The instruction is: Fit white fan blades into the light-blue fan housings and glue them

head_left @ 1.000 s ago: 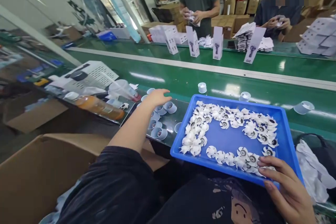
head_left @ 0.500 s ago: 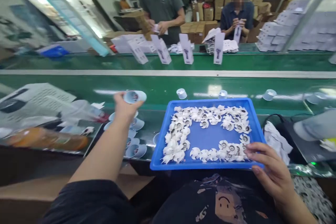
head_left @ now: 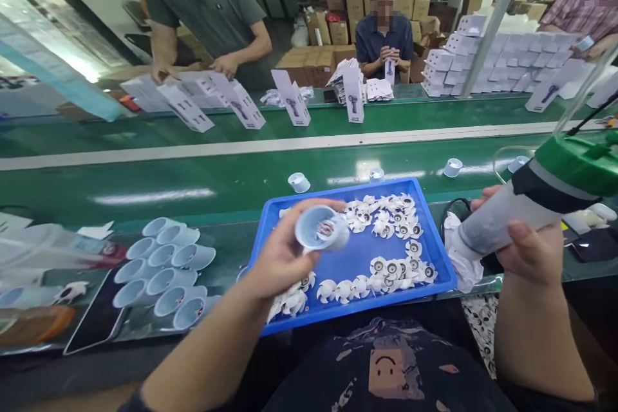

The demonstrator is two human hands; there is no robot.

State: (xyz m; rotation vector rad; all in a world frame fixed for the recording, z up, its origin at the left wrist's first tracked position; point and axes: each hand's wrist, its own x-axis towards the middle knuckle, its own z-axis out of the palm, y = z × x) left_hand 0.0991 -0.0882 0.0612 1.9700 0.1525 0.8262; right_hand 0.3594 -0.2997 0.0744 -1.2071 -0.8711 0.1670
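My left hand (head_left: 284,248) grips a pale blue cup-shaped plastic housing (head_left: 313,230), its mouth tilted toward me with a small reddish and white part inside. It is over the left side of a blue tray (head_left: 347,317) of white fan impellers (head_left: 383,226), hiding some of them. To the right of the tray, my right hand (head_left: 531,248) wraps round a translucent bottle (head_left: 502,215) with a black band and a green cap. The bottle slants, its narrower end down left, near a crumpled white cloth (head_left: 466,264).
Several similar housings (head_left: 167,280) stand grouped at the left. Others, such as one housing (head_left: 299,182), sit along the green conveyor belt (head_left: 232,174). White printed boxes (head_left: 354,103) stand across the belt, where co-workers (head_left: 383,38) handle packaging. An orange-coloured bottle (head_left: 36,325) lies far left.
My left hand has brought the housing right, from above the grouped housings to over the tray. My right hand has left the tray's edge and taken up the translucent bottle. The view has turned right.
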